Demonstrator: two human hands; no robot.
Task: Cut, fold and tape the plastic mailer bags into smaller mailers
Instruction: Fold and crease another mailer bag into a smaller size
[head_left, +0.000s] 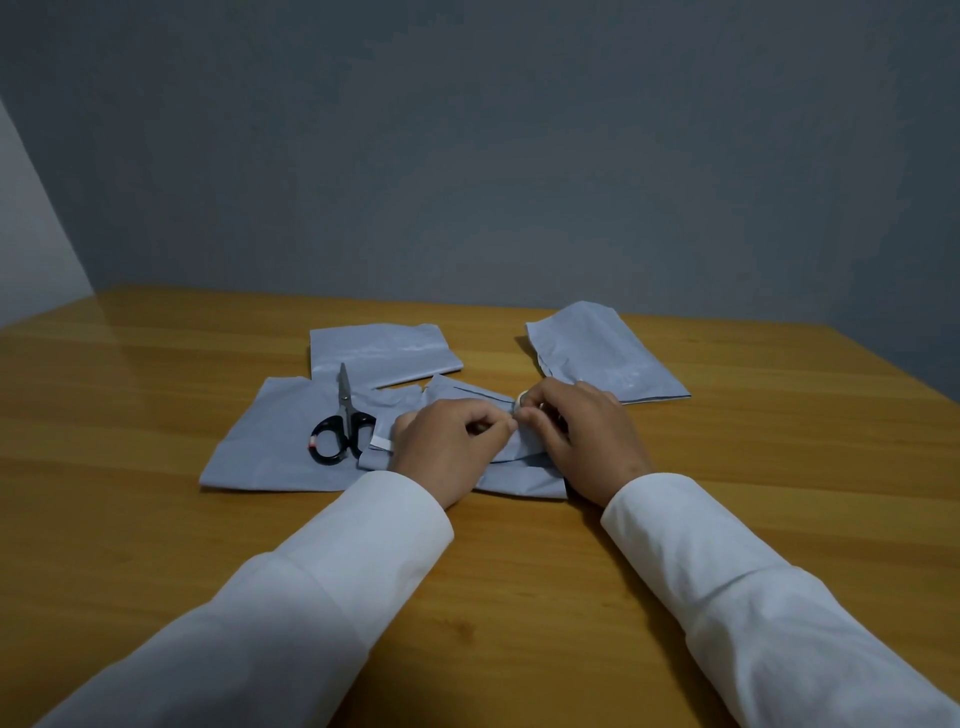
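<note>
A folded grey mailer piece (457, 397) lies in the middle of the wooden table, on top of a larger grey cut sheet (270, 447). My left hand (447, 447) rests on the folded piece with its fingers curled, thumb and forefinger pinching at its right edge. My right hand (582, 436) sits just right of it, its fingers curled round a small roll of tape (522, 397) that peeks out above the fingers. The two hands' fingertips nearly meet. Whether a strip of tape runs between them cannot be told.
Black-handled scissors (340, 426) lie shut on the grey sheet left of my hands. A grey mailer piece (379, 353) lies behind them, another grey mailer (608, 353) at the back right. The table (519, 597) ends at a grey wall.
</note>
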